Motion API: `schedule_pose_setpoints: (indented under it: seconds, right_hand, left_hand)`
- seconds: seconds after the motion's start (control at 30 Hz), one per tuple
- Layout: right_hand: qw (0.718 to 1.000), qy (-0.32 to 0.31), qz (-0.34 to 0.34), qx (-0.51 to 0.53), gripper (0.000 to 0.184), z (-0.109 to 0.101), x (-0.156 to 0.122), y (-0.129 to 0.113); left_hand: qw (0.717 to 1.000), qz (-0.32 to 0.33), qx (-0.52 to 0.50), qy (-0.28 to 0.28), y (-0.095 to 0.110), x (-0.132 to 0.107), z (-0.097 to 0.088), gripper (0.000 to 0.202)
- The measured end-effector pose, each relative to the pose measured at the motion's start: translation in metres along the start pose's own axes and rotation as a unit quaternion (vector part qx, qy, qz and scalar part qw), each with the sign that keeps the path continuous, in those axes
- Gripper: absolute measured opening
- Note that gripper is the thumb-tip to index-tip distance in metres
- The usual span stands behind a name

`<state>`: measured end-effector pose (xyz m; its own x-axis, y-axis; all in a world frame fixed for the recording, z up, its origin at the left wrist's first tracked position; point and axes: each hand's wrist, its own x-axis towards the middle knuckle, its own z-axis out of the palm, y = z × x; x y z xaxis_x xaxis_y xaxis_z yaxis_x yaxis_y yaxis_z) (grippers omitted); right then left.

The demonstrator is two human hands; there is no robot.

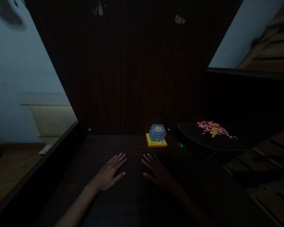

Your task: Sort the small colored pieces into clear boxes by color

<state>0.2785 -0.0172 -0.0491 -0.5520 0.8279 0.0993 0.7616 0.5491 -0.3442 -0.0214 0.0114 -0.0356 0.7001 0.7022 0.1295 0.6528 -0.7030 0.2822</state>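
Observation:
My left hand point(110, 173) lies flat on the dark wooden table point(90, 176), fingers stretched out and holding nothing. My right hand point(157, 171) lies flat beside it, fingers apart and also holding nothing. Just beyond my right hand, at the table's far edge, a clear plastic box point(157, 131) sits on top of a flat yellow box point(156, 143). Neither hand touches the boxes.
A dark round tray point(203, 143) to the right carries a heap of small pink, yellow and orange pieces point(212, 128). A tiny green and red piece point(180, 145) lies between the tray and the boxes. A tall dark wooden panel point(132, 69) stands behind the table. The scene is dim.

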Motion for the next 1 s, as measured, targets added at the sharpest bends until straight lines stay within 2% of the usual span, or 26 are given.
schedule_pose_setpoints:
  seconds: [0.17, 0.73, 1.0]
  right_hand:
    - [1.000, 0.003, 0.001, 0.001, 0.059, 0.0019, 0.0005, 0.0006]
    - [1.000, 0.021, -0.006, 0.005, 0.059, 0.0027, -0.0005, 0.0016]
    - [1.000, 0.006, 0.001, 0.012, 0.059, -0.0004, -0.0003, -0.0006]
  left_hand:
    - [1.000, -0.009, 0.002, -0.014, 0.0023, 0.0013, -0.0027, 0.058]
    - [1.000, 0.003, 0.004, 0.009, 0.0010, 0.0002, -0.0014, 0.057]
    - [1.000, 0.005, 0.010, 0.007, -0.0012, -0.0003, 0.0008, 0.058]
